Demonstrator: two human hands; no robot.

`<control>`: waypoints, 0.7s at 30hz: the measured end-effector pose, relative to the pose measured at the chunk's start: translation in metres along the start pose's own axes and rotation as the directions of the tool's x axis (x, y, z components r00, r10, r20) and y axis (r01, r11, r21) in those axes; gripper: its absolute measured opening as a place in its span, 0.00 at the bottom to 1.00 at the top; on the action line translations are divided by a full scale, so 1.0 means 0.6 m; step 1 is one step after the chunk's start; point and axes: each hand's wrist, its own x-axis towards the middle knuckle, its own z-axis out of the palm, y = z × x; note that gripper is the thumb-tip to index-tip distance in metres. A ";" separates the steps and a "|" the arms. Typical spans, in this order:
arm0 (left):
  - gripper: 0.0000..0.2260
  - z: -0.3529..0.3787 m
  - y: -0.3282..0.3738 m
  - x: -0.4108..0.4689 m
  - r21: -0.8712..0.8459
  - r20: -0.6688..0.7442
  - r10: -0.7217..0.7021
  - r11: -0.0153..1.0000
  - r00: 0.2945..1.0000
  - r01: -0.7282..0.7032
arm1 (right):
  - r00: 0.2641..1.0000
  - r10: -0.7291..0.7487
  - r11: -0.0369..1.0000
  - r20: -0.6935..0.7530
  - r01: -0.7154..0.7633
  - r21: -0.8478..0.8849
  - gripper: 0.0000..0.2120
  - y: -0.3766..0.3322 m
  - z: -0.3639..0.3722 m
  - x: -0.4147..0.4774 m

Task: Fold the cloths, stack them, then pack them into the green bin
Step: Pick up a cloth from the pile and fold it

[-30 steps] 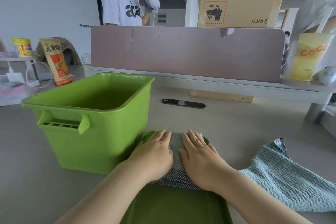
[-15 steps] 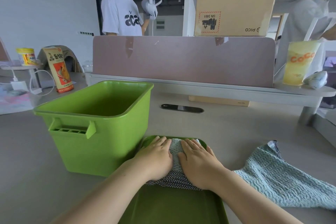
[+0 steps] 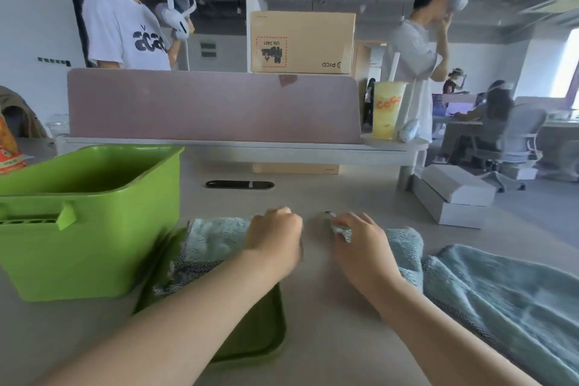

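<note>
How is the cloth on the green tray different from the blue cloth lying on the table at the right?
The cloth on the green tray is folded small; the blue cloth on the table lies spread out and rumpled. The first rests on the tray beside the bin, the second on bare table. Both look light blue with dark edging.

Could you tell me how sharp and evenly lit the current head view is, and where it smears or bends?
Head view: motion blur smears the left hand, the right hand and the folded cloth; the green bin stays fairly crisp; the window at right is blown out; wide-angle distortion bends the desk edges.
</note>
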 end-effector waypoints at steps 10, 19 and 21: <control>0.12 0.144 0.170 0.050 -0.214 0.210 0.053 0.977 0.976 -0.007 | 0.993 0.052 0.957 0.109 -0.018 -0.289 0.08 0.120 -0.057 -0.046; 0.08 0.114 0.148 0.050 -0.416 0.010 0.054 0.908 0.998 -0.045 | 0.975 0.192 0.981 -0.110 -0.186 0.062 0.06 0.130 -0.063 -0.041; 0.09 0.073 0.145 0.052 -0.427 -0.093 0.103 0.895 0.990 -0.133 | 0.969 0.211 0.962 -0.126 -0.183 0.201 0.06 0.118 -0.070 -0.041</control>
